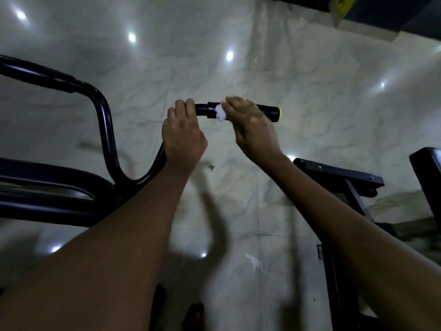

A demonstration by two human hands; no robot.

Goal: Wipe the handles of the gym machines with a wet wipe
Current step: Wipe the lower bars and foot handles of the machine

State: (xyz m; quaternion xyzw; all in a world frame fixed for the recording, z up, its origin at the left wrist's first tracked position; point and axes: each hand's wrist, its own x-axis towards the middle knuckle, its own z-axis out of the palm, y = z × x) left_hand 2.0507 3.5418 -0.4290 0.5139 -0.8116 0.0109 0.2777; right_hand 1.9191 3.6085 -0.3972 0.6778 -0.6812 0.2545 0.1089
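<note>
A black handle with a yellow end cap sticks out to the right from a curved black machine tube. My left hand grips the bare tube just left of the grip sleeve. My right hand is curled over the handle, pressing a crumpled white wet wipe against it. Only the wipe's left edge shows beside my fingers; the rest is hidden under the hand.
A black padded seat or arm of the same machine fills the lower left. Another black machine frame stands at the right. A glossy pale marble floor lies below, with light reflections.
</note>
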